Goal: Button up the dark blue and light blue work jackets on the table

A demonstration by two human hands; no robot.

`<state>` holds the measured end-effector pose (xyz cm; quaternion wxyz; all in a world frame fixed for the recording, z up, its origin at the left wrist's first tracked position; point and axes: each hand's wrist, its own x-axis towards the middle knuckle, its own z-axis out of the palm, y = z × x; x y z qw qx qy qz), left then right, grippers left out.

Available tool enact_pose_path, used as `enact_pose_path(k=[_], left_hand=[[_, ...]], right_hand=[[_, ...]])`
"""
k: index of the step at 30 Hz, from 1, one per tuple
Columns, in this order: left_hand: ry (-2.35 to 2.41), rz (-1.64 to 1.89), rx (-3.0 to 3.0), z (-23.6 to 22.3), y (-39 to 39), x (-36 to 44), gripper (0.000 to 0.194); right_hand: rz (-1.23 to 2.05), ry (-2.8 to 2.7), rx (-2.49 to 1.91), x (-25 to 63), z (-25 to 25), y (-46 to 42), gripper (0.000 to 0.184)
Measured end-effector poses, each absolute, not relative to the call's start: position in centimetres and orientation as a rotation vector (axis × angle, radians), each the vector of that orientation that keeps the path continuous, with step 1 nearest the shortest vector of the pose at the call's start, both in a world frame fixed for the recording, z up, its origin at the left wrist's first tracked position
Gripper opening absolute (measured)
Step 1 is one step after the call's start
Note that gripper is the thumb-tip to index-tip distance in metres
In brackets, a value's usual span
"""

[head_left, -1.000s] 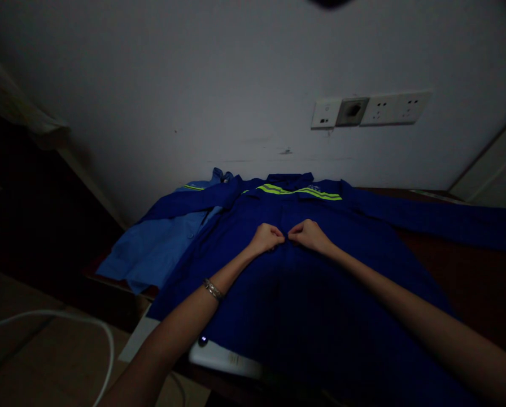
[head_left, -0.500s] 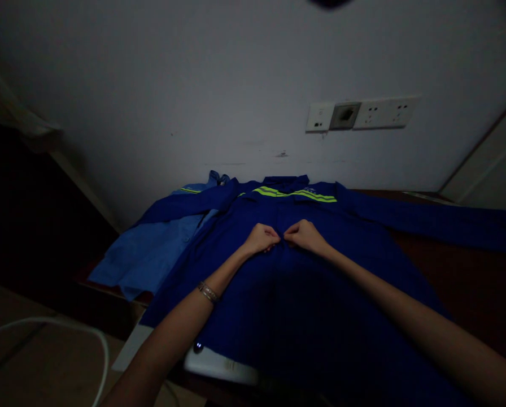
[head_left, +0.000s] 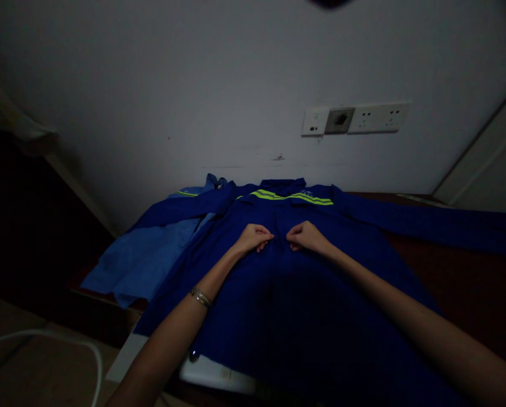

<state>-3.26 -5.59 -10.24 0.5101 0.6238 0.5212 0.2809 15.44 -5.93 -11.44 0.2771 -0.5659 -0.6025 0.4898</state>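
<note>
A dark blue work jacket [head_left: 227, 277] with yellow-green stripes across the chest lies spread out, collar toward the wall and sleeves out to both sides. My left hand [head_left: 253, 237] pinches the fabric at its front opening, a little left of the middle line. Just across from it, my right hand [head_left: 306, 236] is also closed in a pinch on the front edge. A narrow gap of dark fabric shows between the two hands. Whether a button lies in the fingers is too small and dim to tell.
A lighter blue garment [head_left: 138, 257] lies at the left, partly under the jacket's sleeve. Sticking out below the hem is a white device [head_left: 217, 374] with a small light. Wall sockets [head_left: 357, 118] sit above the dark red tabletop [head_left: 460, 277]. A white cable [head_left: 98, 362] hangs at lower left.
My hands have moved slightly apart, the left one to the left, and the gap at the jacket front is wider. The whole view has shifted a little.
</note>
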Motion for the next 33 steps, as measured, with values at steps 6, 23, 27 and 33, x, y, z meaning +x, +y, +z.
enact_pose_path(k=[6,23,27,33], left_hand=[[1.285,0.525,1.514,-9.4,-6.3,-3.2,0.034],[0.964,-0.008,1.584,-10.0,-5.6,-4.0,0.046],[0.918,-0.137,1.565,-9.3,-5.7,-4.0,0.043],[0.97,-0.094,1.573,-9.6,-5.5,-3.6,0.036]], right_hand=[[1.316,-1.62,-1.443,15.0,-10.6,-6.5,0.011],[0.354,-2.345,-1.482,15.1,-15.7,-8.2,0.049],[0.343,-2.357,-1.462,15.2,-15.7,-8.1,0.049],[0.396,-2.356,-1.419,15.6,-16.1,-6.7,0.051]])
